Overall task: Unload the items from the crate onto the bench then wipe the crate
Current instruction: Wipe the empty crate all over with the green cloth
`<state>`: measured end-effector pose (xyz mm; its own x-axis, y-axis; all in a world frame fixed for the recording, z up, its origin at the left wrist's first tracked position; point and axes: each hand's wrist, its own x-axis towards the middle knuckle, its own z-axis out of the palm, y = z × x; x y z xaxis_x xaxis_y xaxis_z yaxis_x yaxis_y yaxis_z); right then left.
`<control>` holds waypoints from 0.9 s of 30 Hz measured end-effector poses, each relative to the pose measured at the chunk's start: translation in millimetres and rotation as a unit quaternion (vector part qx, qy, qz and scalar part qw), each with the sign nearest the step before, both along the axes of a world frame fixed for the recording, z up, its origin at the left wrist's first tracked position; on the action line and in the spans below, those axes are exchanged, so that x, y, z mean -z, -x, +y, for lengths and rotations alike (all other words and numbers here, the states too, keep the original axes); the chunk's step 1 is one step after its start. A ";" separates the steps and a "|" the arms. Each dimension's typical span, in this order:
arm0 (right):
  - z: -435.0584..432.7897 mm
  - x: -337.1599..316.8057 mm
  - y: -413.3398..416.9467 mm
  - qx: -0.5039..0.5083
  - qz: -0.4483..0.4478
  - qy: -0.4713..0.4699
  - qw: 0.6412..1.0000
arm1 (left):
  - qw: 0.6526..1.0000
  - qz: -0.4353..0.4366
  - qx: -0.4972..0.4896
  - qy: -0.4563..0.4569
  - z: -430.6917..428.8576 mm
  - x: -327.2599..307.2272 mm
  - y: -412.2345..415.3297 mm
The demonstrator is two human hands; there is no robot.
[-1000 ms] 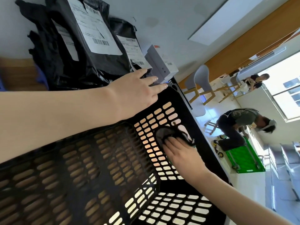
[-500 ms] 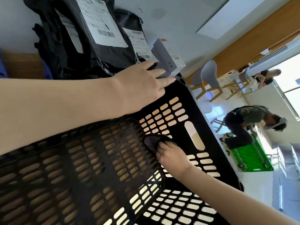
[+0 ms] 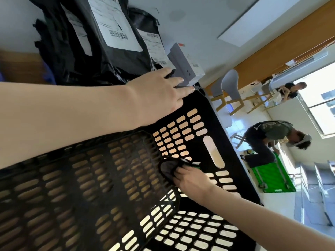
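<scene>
Cloth (image 3: pixel 167 169) gripped by right hand (image 3: pixel 192 181) near crate (image 3: pixel 212 116) corner.

Black slotted crate (image 3: pixel 183 127) — emptied, tilted

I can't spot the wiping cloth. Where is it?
Head view, lower centre: the dark cloth is inside the black crate, held by the right hand against the slotted wall beside the handle slot.
</scene>
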<state>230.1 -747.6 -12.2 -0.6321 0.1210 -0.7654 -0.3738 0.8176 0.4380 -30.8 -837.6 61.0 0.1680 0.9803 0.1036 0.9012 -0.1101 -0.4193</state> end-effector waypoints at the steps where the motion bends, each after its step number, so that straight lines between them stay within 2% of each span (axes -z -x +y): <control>1: -0.5 15.3 4.0 -0.019 -0.014 -0.007 1.000 | 1.000 0.003 0.002 -0.004 2.0 1.7 0.4; 4: -6.7 40.5 11.7 0.007 -0.049 -0.021 0.999 | 1.000 0.003 0.007 -0.011 4.2 4.7 4.3; 7: -7.0 26.8 6.8 0.048 -0.026 -0.010 0.998 | 1.000 0.014 0.006 -0.009 2.5 3.0 3.6; 12: -8.5 -42.9 -26.2 0.048 0.044 0.004 0.998 | 1.000 0.023 0.009 -0.010 -2.8 1.6 5.2; 17: -23.8 -130.3 -52.4 0.073 0.122 -0.022 0.990 | 0.999 0.031 0.006 -0.007 -4.3 -2.3 3.7; 20: -25.8 -153.4 -66.0 0.073 0.143 -0.036 0.986 | 1.000 0.026 0.001 0.000 -4.6 -2.3 3.6; 23: -26.4 -141.3 -58.9 0.069 0.107 -0.038 0.991 | 1.000 0.020 -0.001 0.002 -5.6 -3.4 2.9; 27: -16.2 -71.3 -44.4 0.072 -0.009 -0.023 0.997 | 1.000 0.017 0.000 0.009 -6.4 -5.8 1.8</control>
<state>274.5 -763.8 59.2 -0.5923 0.2447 -0.7676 -0.2624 0.8422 0.4710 -32.6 -844.0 66.8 0.1714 0.9820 0.0800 0.8866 -0.1183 -0.4471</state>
